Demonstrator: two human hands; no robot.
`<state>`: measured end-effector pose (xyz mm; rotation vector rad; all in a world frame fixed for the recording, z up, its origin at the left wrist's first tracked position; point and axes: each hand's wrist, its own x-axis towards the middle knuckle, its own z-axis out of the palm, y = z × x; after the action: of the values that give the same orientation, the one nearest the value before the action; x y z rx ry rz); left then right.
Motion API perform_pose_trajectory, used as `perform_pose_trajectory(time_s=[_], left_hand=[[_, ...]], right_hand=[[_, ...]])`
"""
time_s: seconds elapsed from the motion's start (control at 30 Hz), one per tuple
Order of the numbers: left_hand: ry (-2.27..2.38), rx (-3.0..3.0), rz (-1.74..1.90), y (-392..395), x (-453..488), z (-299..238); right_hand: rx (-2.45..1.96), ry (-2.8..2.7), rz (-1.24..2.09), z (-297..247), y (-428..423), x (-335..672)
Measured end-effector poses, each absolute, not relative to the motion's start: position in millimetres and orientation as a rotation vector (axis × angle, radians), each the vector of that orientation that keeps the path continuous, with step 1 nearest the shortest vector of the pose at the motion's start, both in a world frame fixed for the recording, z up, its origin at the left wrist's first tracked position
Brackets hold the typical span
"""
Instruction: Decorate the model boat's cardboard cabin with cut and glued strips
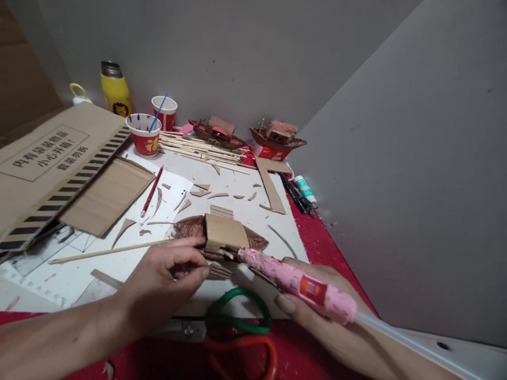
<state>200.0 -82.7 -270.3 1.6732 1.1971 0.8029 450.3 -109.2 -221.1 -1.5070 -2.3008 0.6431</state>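
In the middle of the paper lies a small cardboard boat with a brown-painted hull and a plain tan cabin roof. My left hand has its index finger on the hull just left of the cabin, with the thumb curled at the near side. A pink glue gun is gripped in my right hand; a long translucent glue stick trails from its back end. Its tip meets the near right corner of the cabin, close to a short stick piece. Partly hidden by the glue gun are the lower fingers of my right hand.
Green and orange scissors handles sit at the near edge. Cardboard scraps and thin wooden sticks lie behind the boat. Two finished-looking boats, paper cups and a yellow bottle stand at the back. A cardboard box is left.
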Motion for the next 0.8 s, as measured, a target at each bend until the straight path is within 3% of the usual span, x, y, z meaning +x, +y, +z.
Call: perform_pose_trajectory(time_s=[0.8], left_hand=[[1.210, 1.723, 0.827, -82.0, 198.2, -274.8]], right_hand=[[-1.474, -2.248, 0.765, -228.2, -123.6, 469.7]])
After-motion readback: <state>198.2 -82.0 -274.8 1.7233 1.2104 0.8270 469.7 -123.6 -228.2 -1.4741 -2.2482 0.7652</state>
